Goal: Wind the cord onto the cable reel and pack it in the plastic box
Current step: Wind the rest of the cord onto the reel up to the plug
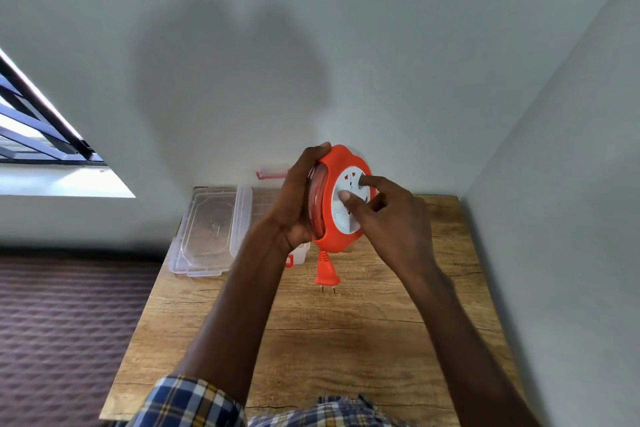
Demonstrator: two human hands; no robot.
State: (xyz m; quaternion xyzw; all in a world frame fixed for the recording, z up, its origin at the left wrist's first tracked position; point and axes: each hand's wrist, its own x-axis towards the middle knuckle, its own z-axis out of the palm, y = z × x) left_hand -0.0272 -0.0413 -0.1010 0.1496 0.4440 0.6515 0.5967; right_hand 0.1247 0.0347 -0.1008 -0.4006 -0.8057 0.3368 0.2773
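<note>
Left hand [294, 204] grips the orange cable reel [341, 191] by its rim; right hand [384, 211] fingers press its white hub. Rigid, light plastic; plug [326, 276] dangles loose.

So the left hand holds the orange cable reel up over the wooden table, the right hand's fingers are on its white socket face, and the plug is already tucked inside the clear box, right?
Not quite. In the head view the plug is not in a box: it hangs below the cable reel over the wooden table. The rest stands: the left hand holds the reel up, and the right hand's fingers are on its white socket face.
</note>
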